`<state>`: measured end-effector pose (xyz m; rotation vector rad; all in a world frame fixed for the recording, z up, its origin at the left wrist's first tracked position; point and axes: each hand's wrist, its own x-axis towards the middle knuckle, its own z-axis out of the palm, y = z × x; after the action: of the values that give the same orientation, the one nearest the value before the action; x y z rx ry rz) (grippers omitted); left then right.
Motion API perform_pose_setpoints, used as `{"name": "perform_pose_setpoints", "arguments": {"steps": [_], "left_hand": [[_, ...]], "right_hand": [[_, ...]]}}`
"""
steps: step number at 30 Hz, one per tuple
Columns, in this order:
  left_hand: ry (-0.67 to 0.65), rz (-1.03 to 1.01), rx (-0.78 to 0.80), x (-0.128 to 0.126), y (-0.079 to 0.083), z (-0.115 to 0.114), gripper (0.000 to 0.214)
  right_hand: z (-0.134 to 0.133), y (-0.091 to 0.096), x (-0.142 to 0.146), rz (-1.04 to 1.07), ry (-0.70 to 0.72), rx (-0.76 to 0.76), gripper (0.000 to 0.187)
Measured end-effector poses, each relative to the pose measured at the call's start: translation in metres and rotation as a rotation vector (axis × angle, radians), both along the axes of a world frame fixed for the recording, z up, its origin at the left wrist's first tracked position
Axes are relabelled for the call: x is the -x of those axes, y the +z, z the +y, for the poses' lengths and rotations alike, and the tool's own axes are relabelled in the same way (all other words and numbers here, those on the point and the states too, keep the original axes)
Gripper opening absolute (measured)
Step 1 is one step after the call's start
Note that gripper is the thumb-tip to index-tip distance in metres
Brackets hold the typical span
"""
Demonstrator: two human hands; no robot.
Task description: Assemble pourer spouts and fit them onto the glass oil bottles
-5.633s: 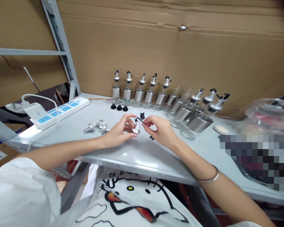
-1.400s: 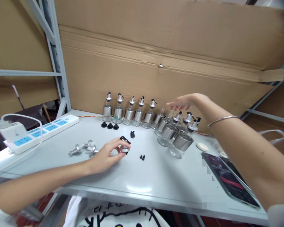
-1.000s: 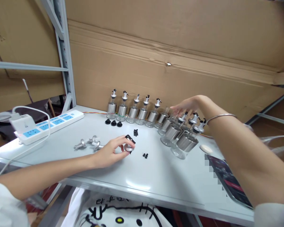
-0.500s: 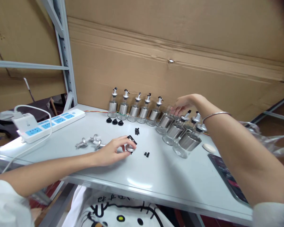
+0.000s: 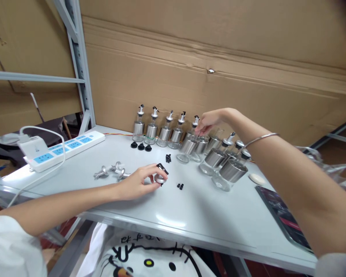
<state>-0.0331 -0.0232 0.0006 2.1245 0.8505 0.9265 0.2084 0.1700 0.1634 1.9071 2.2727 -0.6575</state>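
Observation:
My left hand [image 5: 142, 182] is closed around a pourer spout [image 5: 160, 178] with a silver collar and black flip cap, just above the table. At the row of bottles, my right hand [image 5: 209, 122] has its fingers wrapped round the neck of a glass bottle [image 5: 188, 147] with a steel sleeve; the fingers hide the bottle's top. Behind it, a bottle with a spout [image 5: 195, 121] is partly covered. Small black stoppers [image 5: 180, 186] lie right of my left hand, and more black pieces [image 5: 168, 158] lie farther back.
Several bottles with spouts [image 5: 151, 129] line the cardboard back wall; others [image 5: 233, 169] stand at the right. Black caps [image 5: 141, 146] and silver spout parts [image 5: 103, 171] lie at left. A power strip [image 5: 66, 151], a white oval item [image 5: 256, 179] and a phone [image 5: 282, 215] flank the work area.
My right hand has moved left, bringing a glass bottle out in front of the row. My left hand keeps its hold on the pourer spout, almost still.

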Motion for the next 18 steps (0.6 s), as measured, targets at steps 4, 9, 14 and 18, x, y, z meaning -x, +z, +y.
{"name": "perform_pose_setpoints", "arguments": {"steps": [4,9,14,18], "left_hand": [[-0.001,-0.002,0.013,0.001,-0.002,0.000,0.021],[-0.011,-0.003,0.012,0.002,-0.004,0.000,0.021],[-0.015,-0.003,0.020,0.001,-0.004,0.001,0.021],[-0.015,0.012,0.029,0.001,-0.002,0.001,0.021]], "right_hand": [[-0.015,0.003,0.007,-0.032,0.184,-0.062,0.023],[-0.042,0.010,0.010,-0.070,0.279,-0.009,0.016],[-0.053,0.017,0.008,-0.094,0.386,0.096,0.022],[-0.052,0.023,0.007,-0.127,0.432,0.168,0.034]]}}
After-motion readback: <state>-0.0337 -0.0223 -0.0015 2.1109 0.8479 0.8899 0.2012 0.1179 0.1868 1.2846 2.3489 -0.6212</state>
